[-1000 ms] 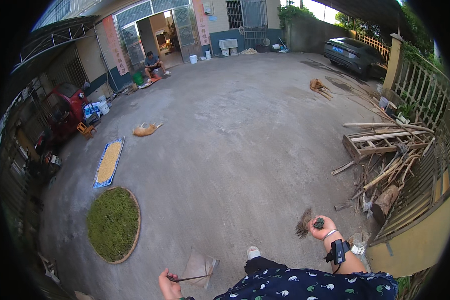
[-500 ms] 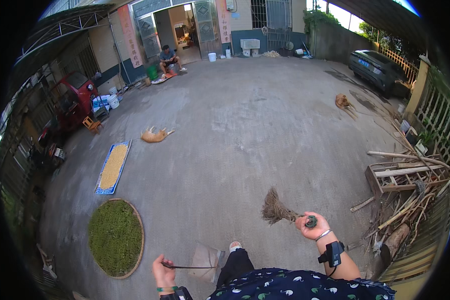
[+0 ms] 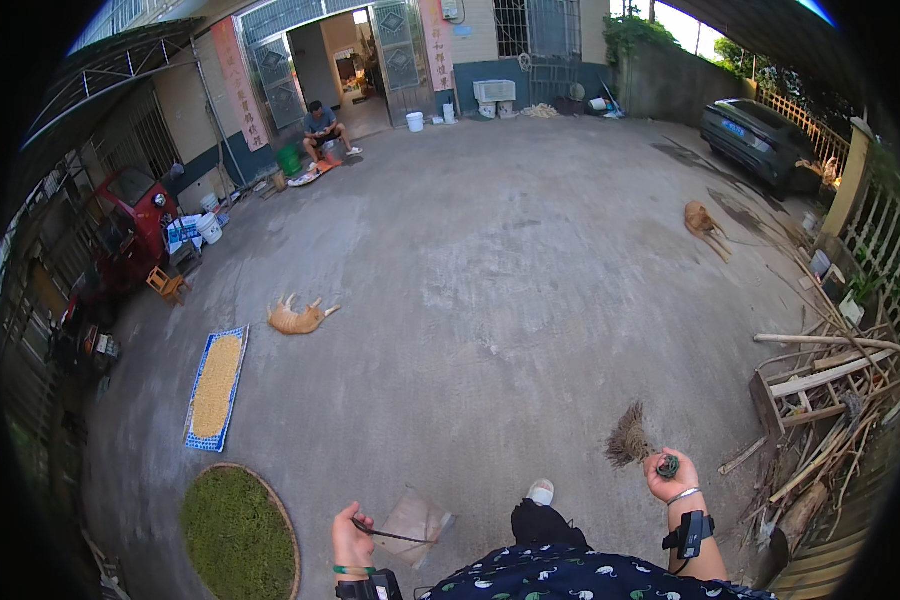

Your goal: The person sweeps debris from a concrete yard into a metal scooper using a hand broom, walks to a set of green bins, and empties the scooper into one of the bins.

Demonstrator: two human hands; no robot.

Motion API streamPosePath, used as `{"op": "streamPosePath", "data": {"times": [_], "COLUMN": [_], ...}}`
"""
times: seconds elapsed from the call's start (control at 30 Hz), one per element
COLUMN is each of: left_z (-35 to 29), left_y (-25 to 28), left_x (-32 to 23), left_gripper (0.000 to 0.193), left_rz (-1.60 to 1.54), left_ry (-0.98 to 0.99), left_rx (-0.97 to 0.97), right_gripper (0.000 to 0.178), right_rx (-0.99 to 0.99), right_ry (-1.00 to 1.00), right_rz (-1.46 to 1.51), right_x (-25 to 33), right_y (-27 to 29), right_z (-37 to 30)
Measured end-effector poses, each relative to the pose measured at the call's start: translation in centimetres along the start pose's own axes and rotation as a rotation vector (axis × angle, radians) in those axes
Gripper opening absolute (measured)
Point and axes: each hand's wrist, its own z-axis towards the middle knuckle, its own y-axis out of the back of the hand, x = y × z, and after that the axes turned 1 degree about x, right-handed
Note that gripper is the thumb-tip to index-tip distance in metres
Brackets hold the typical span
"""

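My left hand [image 3: 351, 535] is closed around the thin dark handle of a dustpan [image 3: 410, 520], whose pale, thin-looking pan hangs low over the concrete. Whether the pan touches the ground I cannot tell. To the right, my right hand [image 3: 662, 482] grips a straw broom [image 3: 628, 436] by its green-tipped handle. The broom's frayed bristles point forward and to the left, away from me. Between the hands, one white-shod foot [image 3: 541, 491] shows ahead of my dark trousers.
At left lie a round tray of green plant bits [image 3: 238, 530] and a blue-edged mat of yellow grains [image 3: 216, 390]. Two tan dogs [image 3: 300, 316] [image 3: 705, 226] lie on the concrete. Piled wood [image 3: 830, 400] lines the right. A person [image 3: 322, 130] sits near the doorway; a car [image 3: 755, 140] is parked far right.
I have moved forward: the tray, mat and nearer dog sit lower in view. My right hand and the broom have swung to the right. Both hands keep their hold.
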Motion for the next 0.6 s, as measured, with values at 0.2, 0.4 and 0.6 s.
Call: {"op": "streamPosePath", "data": {"times": [0.2, 0.4, 0.6], "left_z": [5.0, 7.3, 13.3], "left_y": [-10.3, -22.5, -32.2], "left_x": [-0.8, -4.9, -6.5], "left_gripper": [0.014, 0.014, 0.013], "left_rz": [0.024, -0.090, -0.155], "left_ry": [-0.056, -0.148, -0.115], "left_rx": [-0.066, -0.002, -0.023], "right_gripper": [0.014, 0.010, 0.014], "right_rx": [-0.053, -0.093, 0.098], "right_ry": [0.060, -0.045, -0.143], "right_rz": [-0.064, -0.092, -0.136], "right_x": [5.1, 5.6, 6.2], "right_y": [-7.0, -20.1, -30.3], "right_z": [10.0, 17.2, 24.8]}}
